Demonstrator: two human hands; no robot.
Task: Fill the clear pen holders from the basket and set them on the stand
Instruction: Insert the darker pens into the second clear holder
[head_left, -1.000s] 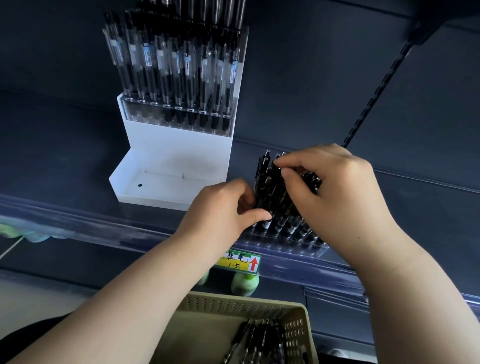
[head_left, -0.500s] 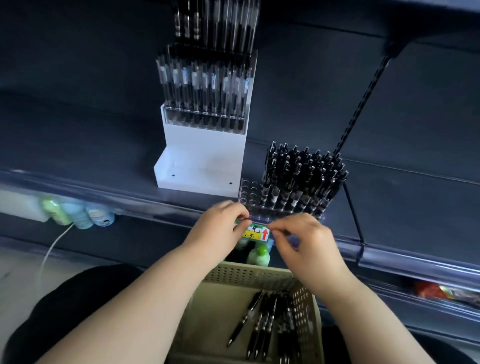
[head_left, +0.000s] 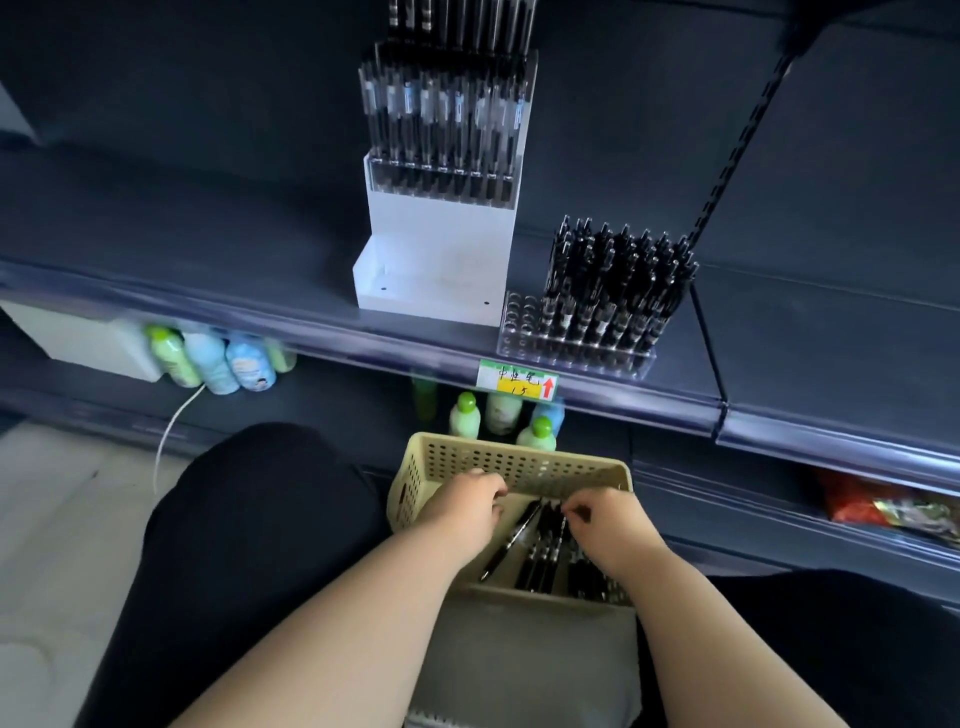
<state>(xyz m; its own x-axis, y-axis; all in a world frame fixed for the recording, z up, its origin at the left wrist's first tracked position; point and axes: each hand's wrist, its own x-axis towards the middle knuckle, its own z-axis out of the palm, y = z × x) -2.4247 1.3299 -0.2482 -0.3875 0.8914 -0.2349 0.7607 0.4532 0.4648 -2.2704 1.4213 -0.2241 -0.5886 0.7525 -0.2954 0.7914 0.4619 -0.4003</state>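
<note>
The right hand's thumb and forefinger are drawn together at the upper ends of the loose pens, though I cannot tell whether they pinch one. The left hand's fingers curl down beside them with the tips hidden, so its grasp cannot be told either. Both hands are now inside the beige basket on the lap; half a second ago they were up at the shelf edge by the yellow price label. The clear pen holder stays on the shelf, touching the right side of the white stand. It is packed with black pens, and its leftmost holes are empty. Another filled holder sits on the stand's upper tier. Small bottles stand on the lower shelf behind the basket.
</note>
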